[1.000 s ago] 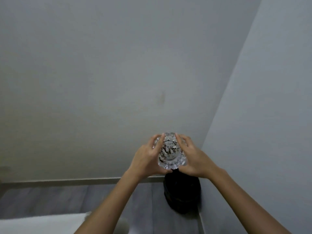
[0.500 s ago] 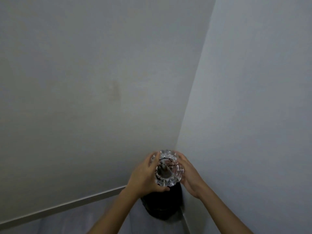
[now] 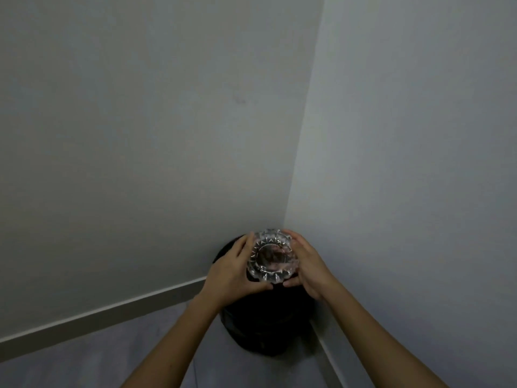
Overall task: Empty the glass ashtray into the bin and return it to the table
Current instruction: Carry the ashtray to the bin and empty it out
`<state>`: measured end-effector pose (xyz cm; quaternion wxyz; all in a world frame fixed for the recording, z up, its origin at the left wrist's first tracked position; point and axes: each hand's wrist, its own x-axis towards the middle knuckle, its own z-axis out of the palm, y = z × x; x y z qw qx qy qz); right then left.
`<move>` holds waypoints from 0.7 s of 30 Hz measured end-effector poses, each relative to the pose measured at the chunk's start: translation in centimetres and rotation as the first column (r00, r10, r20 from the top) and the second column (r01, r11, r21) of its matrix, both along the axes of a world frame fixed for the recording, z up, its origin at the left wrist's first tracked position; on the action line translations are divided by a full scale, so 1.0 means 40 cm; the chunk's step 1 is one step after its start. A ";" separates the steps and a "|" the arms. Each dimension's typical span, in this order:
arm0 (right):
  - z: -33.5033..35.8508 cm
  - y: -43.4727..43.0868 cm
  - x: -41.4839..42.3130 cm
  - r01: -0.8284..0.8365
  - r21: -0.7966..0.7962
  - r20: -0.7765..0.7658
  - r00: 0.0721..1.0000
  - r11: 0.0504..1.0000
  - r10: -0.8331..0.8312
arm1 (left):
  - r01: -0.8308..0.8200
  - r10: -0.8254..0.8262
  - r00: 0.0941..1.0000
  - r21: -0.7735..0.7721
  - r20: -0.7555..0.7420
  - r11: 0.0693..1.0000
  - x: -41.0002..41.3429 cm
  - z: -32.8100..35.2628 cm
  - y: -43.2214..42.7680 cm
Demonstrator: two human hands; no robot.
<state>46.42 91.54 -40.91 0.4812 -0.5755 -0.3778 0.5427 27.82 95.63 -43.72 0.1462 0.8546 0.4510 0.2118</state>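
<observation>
Gripping the round cut-glass ashtray (image 3: pixel 270 259) between them, your left hand (image 3: pixel 234 271) and right hand (image 3: pixel 307 264) hold it above the black round bin (image 3: pixel 263 326), fingers curled on its rim.

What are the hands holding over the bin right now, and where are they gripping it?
The glass ashtray, held by both hands: the left hand grips its left rim and the right hand its right rim, above the black bin.

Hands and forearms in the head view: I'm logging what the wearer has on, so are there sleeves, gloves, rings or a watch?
Nothing worn shows. The left hand and right hand are bare, without gloves, and both forearms are uncovered to the bottom edge of the picture. No watch or wristband is visible; the dim light leaves small rings on the fingers uncertain.
</observation>
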 end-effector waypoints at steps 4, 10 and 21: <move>-0.087 0.020 0.042 0.064 0.100 -0.026 0.998 0.993 -0.061 | -0.122 0.121 0.982 0.007 -0.148 0.993 -0.010 -0.157 0.003; -0.091 0.010 0.069 0.072 0.049 -0.081 0.994 0.996 -0.068 | -0.312 0.229 0.908 -0.199 -0.351 0.929 -0.050 -0.221 -0.020; -0.178 0.026 0.042 0.032 0.090 0.343 0.937 0.995 -0.061 | -0.367 0.190 0.873 -0.349 -0.448 0.862 -0.071 -0.319 -0.053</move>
